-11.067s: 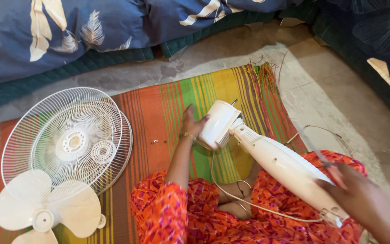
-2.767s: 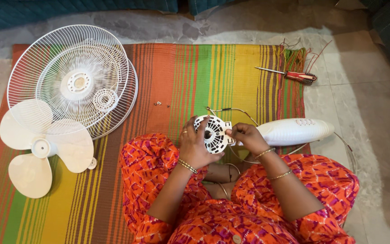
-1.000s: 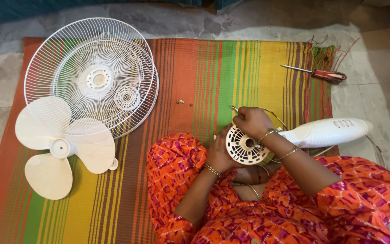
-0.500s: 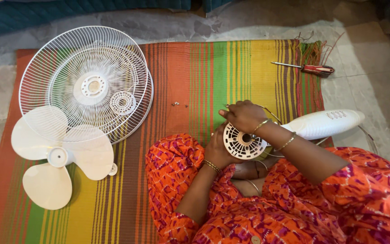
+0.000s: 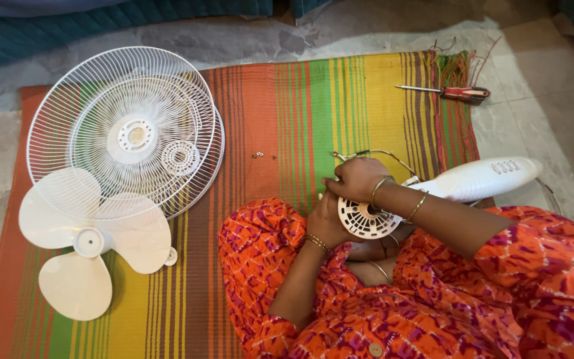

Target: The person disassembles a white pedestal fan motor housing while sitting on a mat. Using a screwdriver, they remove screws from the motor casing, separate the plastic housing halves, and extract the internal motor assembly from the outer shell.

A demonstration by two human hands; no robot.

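I sit on the floor on a striped mat (image 5: 287,113), and I hold the round white motor housing (image 5: 369,217) of a fan over my lap, with its vented face turned up to me. My left hand (image 5: 330,221) is closed around the left edge of the housing and supports it from the side and below. My right hand (image 5: 355,178) lies over the top edge, its fingers bent down on the rim, near some thin wires (image 5: 373,154) that come out behind it; I cannot tell if the fingers pinch a wire or only the rim. The white fan body (image 5: 483,178) goes out from the housing to my right and rests partly on my knee. I judge the housing to be stiff plastic with a motor inside, so rather heavy for its size and a little smooth, and the thin ribs of the vent can break. It is better to hold it by the solid outer rim, not by the ribs or the wires. To my left on the mat lie two white wire fan guards (image 5: 124,129), one on the other, and the three-blade fan propeller (image 5: 91,242) partly over them. Some small screws (image 5: 258,155) lie on the mat in front of me, well apart from my hands, and a red-handled screwdriver (image 5: 446,92) lies at the far edge.
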